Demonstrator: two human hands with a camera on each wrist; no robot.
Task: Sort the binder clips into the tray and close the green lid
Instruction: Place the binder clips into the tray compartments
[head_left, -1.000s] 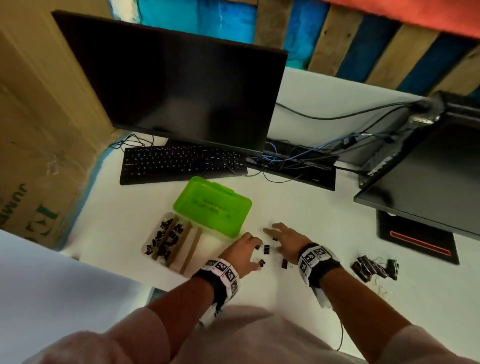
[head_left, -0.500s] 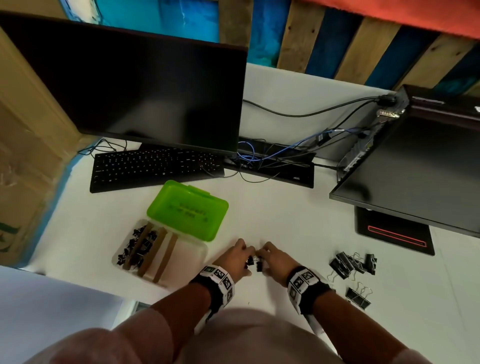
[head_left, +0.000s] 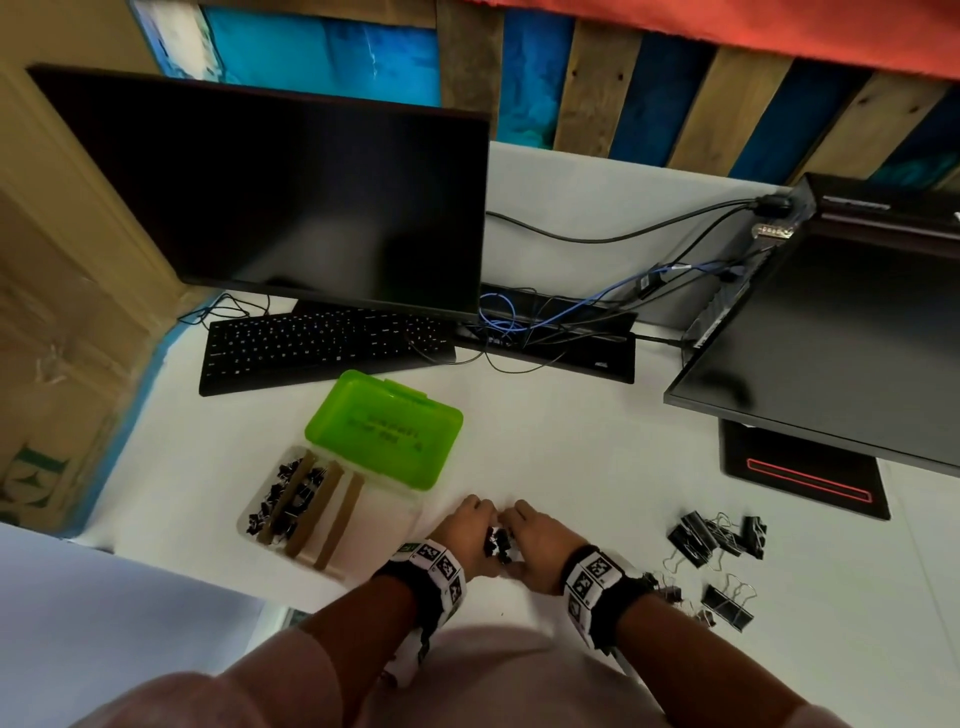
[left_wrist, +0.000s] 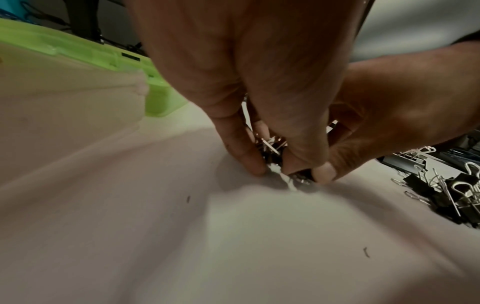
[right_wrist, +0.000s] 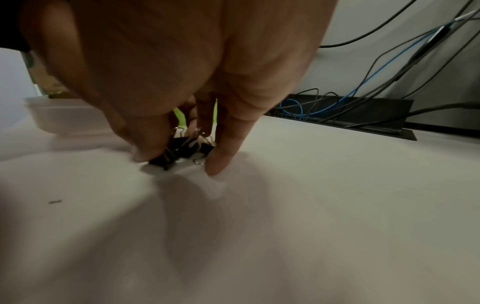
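A wide white desk (head_left: 571, 441) carries everything in view. At its back stands a large black computer monitor (head_left: 291, 208) with its screen dark, and a second dark screen (head_left: 841, 353) juts in from the right. A flat black keyboard (head_left: 322, 345) lies in front of the large monitor, with a tangle of black and blue cables (head_left: 597, 301) running to its right. Nearer the person sits a clear plastic tray (head_left: 379, 540) split by brown cardboard dividers (head_left: 337, 514); its translucent green lid (head_left: 384, 428) is hinged open and lies back toward the keyboard. Small black binder clips already fill the tray's leftmost compartments (head_left: 283, 499). To the right of the tray, the left hand (head_left: 467, 535) and the right hand (head_left: 540, 545), each with a black-and-white patterned wristband, meet over a little cluster of small black binder clips with silver wire handles (head_left: 500, 543) on the desk. Both hands have their fingers curled down around this cluster, pinching and gathering the clips between fingertips (left_wrist: 249, 160) and thumb. Well to the right lies a loose pile of larger black binder clips (head_left: 717, 540), untouched, on the desk.
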